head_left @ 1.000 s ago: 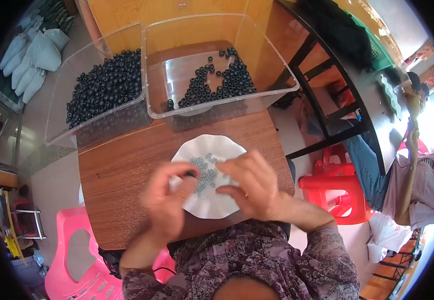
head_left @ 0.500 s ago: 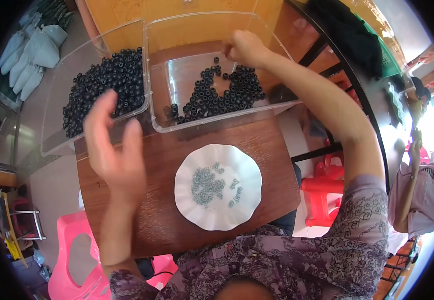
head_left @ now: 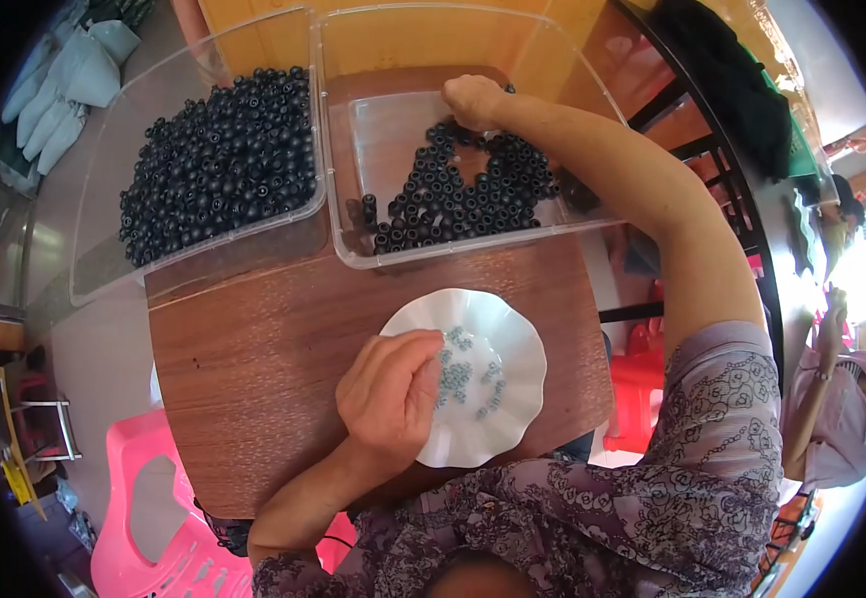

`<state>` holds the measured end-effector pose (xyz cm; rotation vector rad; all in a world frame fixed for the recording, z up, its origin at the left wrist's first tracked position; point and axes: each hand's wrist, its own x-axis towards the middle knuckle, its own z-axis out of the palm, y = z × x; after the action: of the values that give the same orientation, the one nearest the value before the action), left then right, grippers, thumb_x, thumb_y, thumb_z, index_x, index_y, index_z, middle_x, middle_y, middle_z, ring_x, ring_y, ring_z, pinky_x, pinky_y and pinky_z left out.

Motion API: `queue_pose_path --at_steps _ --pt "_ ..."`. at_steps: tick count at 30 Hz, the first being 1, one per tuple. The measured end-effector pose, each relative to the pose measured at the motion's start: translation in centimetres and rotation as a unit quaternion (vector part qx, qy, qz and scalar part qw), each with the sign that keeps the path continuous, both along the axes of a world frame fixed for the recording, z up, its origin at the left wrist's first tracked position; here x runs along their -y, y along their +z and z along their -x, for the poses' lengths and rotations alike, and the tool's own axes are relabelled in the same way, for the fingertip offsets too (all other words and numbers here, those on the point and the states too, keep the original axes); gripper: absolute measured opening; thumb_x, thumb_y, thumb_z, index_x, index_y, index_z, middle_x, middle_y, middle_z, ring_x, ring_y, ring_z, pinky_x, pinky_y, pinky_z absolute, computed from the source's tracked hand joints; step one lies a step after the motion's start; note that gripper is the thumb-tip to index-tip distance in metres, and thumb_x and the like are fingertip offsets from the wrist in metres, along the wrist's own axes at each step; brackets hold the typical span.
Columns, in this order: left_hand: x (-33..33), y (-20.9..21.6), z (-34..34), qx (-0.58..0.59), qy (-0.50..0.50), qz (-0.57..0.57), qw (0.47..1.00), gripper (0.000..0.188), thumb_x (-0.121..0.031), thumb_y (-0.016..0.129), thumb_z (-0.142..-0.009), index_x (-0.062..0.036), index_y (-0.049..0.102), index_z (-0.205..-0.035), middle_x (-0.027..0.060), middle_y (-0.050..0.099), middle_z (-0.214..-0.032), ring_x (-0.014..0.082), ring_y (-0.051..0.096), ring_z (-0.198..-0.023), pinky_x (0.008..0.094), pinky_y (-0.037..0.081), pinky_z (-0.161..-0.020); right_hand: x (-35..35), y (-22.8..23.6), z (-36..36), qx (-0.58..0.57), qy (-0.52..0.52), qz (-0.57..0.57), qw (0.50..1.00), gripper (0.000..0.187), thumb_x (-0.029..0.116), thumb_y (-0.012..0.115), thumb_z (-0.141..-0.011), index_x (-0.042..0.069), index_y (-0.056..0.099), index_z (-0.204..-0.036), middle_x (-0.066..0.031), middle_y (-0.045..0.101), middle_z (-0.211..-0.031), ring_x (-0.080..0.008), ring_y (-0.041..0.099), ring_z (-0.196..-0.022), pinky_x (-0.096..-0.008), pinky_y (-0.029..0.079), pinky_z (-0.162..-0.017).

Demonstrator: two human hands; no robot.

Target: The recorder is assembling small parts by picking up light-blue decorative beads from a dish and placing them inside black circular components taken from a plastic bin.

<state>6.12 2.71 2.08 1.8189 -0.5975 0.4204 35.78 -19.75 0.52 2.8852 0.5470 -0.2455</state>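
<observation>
A white scalloped plate [head_left: 518,374] on the wooden table holds small pale grey-green pieces [head_left: 456,379]. My left hand [head_left: 388,394] hovers over the plate's left side with its fingers curled and pressed together; what they hold, if anything, is hidden. Farther off, my right hand [head_left: 475,102] is closed inside the right clear plastic box [head_left: 393,261], at the far end of a spread of small black hollow beads [head_left: 443,204]. Its fingertips are out of sight, so I cannot see what is in them.
A left clear plastic box [head_left: 224,234] holds a large heap of similar black beads [head_left: 229,149]. Both boxes stand at the far side of the wooden table [head_left: 254,369]. Pink [head_left: 144,498] and red chairs [head_left: 637,389] flank it. Another person [head_left: 832,409] is at the far right.
My left hand has swung from beside the left box down to the plate, and its spread fingers have closed. My right hand stays in the right box. The view has shifted slightly.
</observation>
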Motion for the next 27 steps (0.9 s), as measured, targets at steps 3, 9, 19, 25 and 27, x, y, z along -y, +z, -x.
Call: queue_pose_path --at_steps 3,9,19,25,27 --pt "0.3 -0.9 0.0 -0.024 0.006 0.006 1.0 0.013 0.006 0.06 -0.075 0.0042 0.059 -0.088 0.0146 0.062 -0.082 0.0278 0.06 -0.069 0.0326 0.048 -0.06 0.2 1.3 2.4 -0.062 0.085 -0.038 0.994 0.017 0.0 0.056 -0.066 0.001 0.065 -0.08 -0.018 0.064 -0.074 -0.0312 0.064 -0.073 -0.0396 0.05 -0.062" --pt "0.3 -1.2 0.9 -0.094 -0.021 0.025 0.995 0.009 0.003 0.058 -0.081 0.0035 0.061 -0.09 0.0089 0.062 -0.085 0.0123 0.056 -0.071 0.0241 0.045 -0.063 -0.2 7.0 8.6 -0.195 -0.037 -0.338 0.92 0.018 -0.007 0.054 -0.068 0.0 0.064 -0.081 -0.0063 0.061 -0.067 -0.0125 0.057 -0.061 -0.0254 0.045 -0.052" --pt "1.2 2.0 0.8 -0.384 -0.113 0.343 0.85 0.015 -0.007 0.057 -0.087 0.0027 0.057 -0.098 0.0101 0.065 -0.089 0.012 0.059 -0.074 0.0225 0.045 -0.067 -4.3 12.8 27.2 -0.139 -0.048 -0.632 0.761 0.014 -0.003 0.063 -0.075 -0.003 0.064 -0.089 -0.0046 0.065 -0.079 -0.0085 0.059 -0.073 -0.0225 0.049 -0.068" --pt "2.2 1.7 2.2 -0.395 -0.186 0.517 0.736 0.02 -0.006 0.06 -0.085 0.0026 0.054 -0.102 0.0083 0.062 -0.09 0.0135 0.057 -0.075 0.0241 0.044 -0.067 -4.5 8.2 30.7 0.032 0.054 -0.619 0.782 0.019 -0.003 0.067 -0.069 0.002 0.065 -0.087 -0.0058 0.064 -0.08 -0.017 0.059 -0.077 -0.0267 0.047 -0.067" --pt "2.5 1.6 2.7 -0.407 -0.18 0.526 0.725 0.02 -0.005 0.06 -0.085 0.0028 0.054 -0.102 0.0081 0.061 -0.09 0.0137 0.057 -0.074 0.0244 0.044 -0.067 -4.6 7.0 31.3 0.081 0.073 -0.61 0.785 0.021 -0.001 0.069 -0.067 0.003 0.065 -0.086 -0.0049 0.064 -0.081 -0.0185 0.058 -0.076 -0.028 0.046 -0.068"
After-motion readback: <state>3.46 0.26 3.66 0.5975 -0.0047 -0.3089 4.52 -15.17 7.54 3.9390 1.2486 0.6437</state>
